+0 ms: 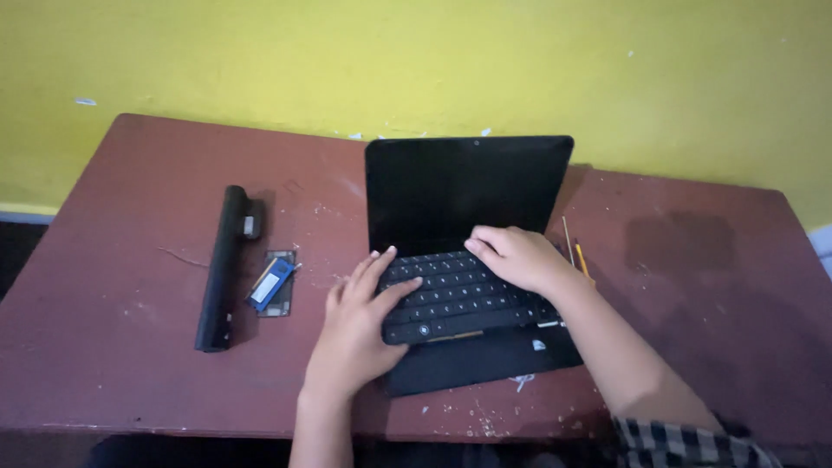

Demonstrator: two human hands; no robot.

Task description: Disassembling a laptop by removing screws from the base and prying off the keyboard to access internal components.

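On a worn reddish table (130,347) against a yellow wall (260,61), an open black laptop (468,186) sits under both hands: the left hand (355,325) lies flat, fingers spread on the keyboard (459,299); the right hand (518,256) presses its upper edge, gripping nothing. A long black battery (221,269) and blue memory module (270,284) lie well left.

Laptop (468,260) under both hands: matt black plastic, glossy screen. Table (130,260): rough, scuffed reddish-brown paint. Battery (224,269) left of them: matt black plastic.
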